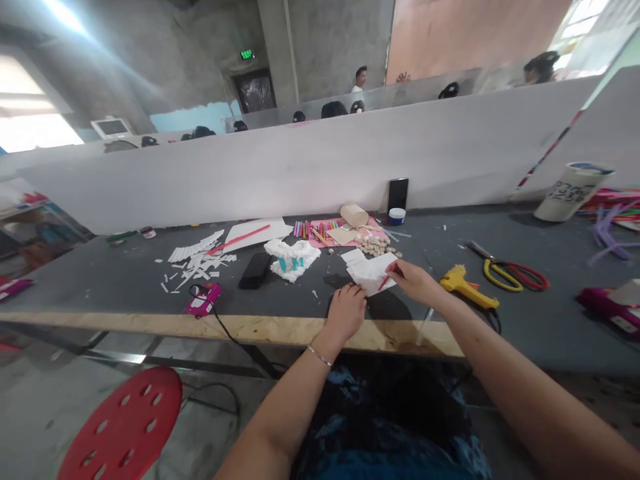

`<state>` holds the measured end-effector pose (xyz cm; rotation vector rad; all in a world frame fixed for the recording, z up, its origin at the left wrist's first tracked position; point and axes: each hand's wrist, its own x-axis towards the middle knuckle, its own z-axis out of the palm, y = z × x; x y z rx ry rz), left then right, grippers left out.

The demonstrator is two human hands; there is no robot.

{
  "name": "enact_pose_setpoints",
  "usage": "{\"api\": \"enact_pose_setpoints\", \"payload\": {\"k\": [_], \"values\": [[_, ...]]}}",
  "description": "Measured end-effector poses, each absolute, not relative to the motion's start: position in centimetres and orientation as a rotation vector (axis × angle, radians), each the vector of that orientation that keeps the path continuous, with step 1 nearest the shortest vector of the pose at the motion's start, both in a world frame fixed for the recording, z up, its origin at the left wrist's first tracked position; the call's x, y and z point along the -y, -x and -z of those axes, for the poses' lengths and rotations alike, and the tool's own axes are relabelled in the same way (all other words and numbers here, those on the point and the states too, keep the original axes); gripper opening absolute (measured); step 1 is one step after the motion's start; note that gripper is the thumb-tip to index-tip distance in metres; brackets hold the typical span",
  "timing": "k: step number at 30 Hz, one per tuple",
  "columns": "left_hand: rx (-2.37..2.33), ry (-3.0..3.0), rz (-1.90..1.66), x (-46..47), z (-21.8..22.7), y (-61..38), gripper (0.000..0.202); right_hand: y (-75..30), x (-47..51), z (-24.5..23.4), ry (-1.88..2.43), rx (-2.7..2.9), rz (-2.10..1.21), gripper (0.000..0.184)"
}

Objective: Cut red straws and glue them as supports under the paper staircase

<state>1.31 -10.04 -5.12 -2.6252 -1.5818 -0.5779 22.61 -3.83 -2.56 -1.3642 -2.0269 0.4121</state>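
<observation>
A white sheet of paper [371, 271] lies on the dark tabletop in front of me, with smaller white pieces at its upper left. My left hand [347, 308] rests at the paper's lower left edge, its fingers side by side and lying on it; the thumb is hard to make out. A slim red pen [385, 281] is pinched in my right hand [411, 280], its lower end touching the paper. Just beyond the paper sits a pile of small beige pieces [376, 247]. Left of it is a fluffy white shape [293, 259] with turquoise pieces.
A yellow glue gun [467, 287] and scissors [510, 270] lie right of my right hand. To the left are a black phone [255, 270], white strips [200, 260] and a purple device [205, 300] with a cable. A white partition [250, 173] runs behind; a red stool [125, 427] stands lower left.
</observation>
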Motion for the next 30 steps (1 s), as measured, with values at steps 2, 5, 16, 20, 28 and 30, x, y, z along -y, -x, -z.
{"api": "enact_pose_setpoints", "payload": {"k": [2, 5, 16, 20, 28, 30], "values": [[1.587, 2.615, 0.561, 10.0, 5.1, -1.4, 0.026, -22.4, 3.8, 2.7, 1.354, 2.014, -0.412, 0.011], [1.596, 2.603, 0.531, 9.8, 5.0, -1.5, 0.025, -22.1, 3.9, 2.6, 1.334, 2.005, -0.420, 0.010], [1.617, 2.628, 0.526, 9.0, 4.9, -1.8, 0.029, -21.6, 4.4, 2.0, 1.304, 1.980, -0.452, 0.010], [1.605, 2.654, 0.506, 8.5, 5.0, -2.0, 0.030, -22.3, 4.4, 2.8, 1.341, 1.901, -0.463, 0.016], [1.568, 2.678, 0.436, 9.0, 5.5, -3.1, 0.037, -23.5, 5.6, 4.5, 1.407, 1.759, -0.472, 0.016], [1.570, 2.690, 0.454, 9.2, 5.7, -3.4, 0.039, -23.8, 5.8, 4.8, 1.420, 1.750, -0.475, 0.016]]}}
